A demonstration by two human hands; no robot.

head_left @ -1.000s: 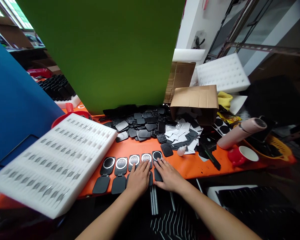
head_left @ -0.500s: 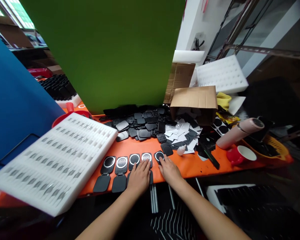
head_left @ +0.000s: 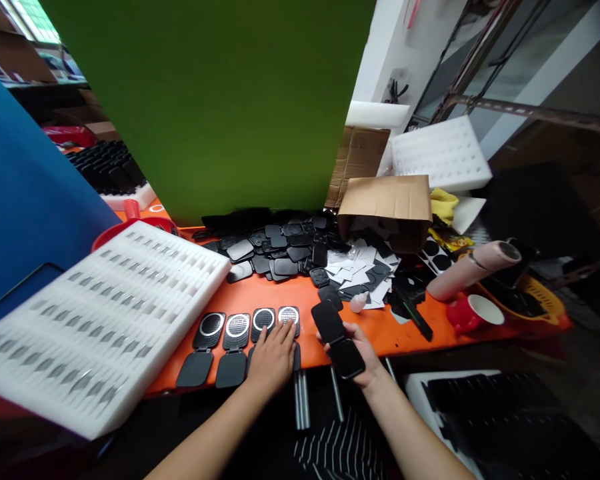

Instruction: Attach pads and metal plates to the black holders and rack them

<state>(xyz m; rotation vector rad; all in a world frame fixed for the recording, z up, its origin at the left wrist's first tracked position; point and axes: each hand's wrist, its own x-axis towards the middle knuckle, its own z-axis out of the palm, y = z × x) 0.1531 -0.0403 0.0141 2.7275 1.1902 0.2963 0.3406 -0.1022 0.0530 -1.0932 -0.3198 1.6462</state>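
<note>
A row of black hinged cases (head_left: pixel 237 331) with round silver-ringed faces lies open on the orange table (head_left: pixel 375 327) near its front edge. My left hand (head_left: pixel 272 358) rests flat on the rightmost cases of the row, fingers stretched out over one ringed face. My right hand (head_left: pixel 360 353) holds one black hinged case (head_left: pixel 337 339) lifted off the table, dark back sides facing me, fingers curled under it.
A white foam tray (head_left: pixel 105 313) with slots tilts at the left. A pile of black parts (head_left: pixel 275 250) and white paper squares (head_left: pixel 363 267) lies behind. A cardboard box (head_left: pixel 387 203), pink roll (head_left: pixel 473 270), red cup (head_left: pixel 475 313) and green panel (head_left: pixel 220 100) stand around.
My right hand has picked the rightmost case up from the row and turned it over, back sides up. My left hand stayed pressed on the row.
</note>
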